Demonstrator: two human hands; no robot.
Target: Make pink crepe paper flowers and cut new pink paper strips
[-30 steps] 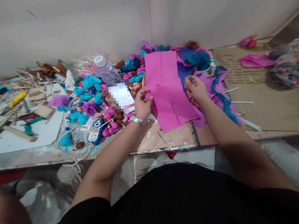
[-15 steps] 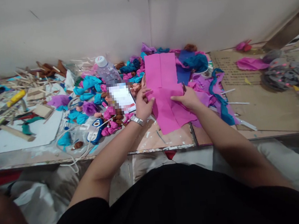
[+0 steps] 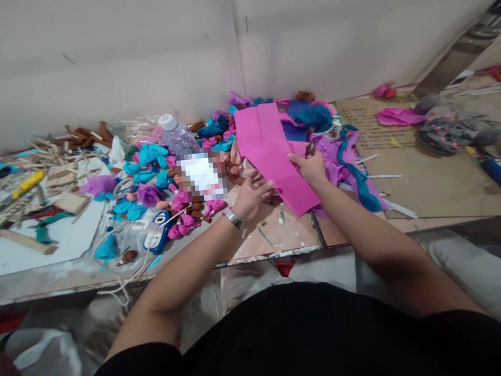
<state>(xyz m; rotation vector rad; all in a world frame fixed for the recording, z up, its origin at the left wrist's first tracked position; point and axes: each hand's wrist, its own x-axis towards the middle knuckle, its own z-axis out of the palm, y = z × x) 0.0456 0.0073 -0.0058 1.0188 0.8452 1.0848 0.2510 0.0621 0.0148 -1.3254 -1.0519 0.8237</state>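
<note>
A large sheet of pink crepe paper (image 3: 273,150), with crease lines, is held up over the bench. My right hand (image 3: 313,167) pinches its right edge, thumb on top. A dark metal tool (image 3: 312,145), perhaps scissors, pokes out from the same hand; most of it is hidden. Beside the paper's lower left edge is my left hand (image 3: 251,198), fingers apart and partly behind the sheet. A phone with a blurred screen (image 3: 202,175) lies to the left of the paper, among balled crepe pieces in pink (image 3: 180,197) and blue (image 3: 152,154).
A clear bottle with a white cap (image 3: 177,133) stands behind the phone. A hammer (image 3: 27,240), a yellow-handled tool (image 3: 27,183) and wood scraps lie at left. Brown cardboard (image 3: 374,140) and a grey mesh bundle (image 3: 444,128) are at right. Part of another person shows lower left.
My left hand has let go of the pink paper and moved down beside it. The sheet's lower part now slants down to the right, held by my right hand. The view has shifted slightly.
</note>
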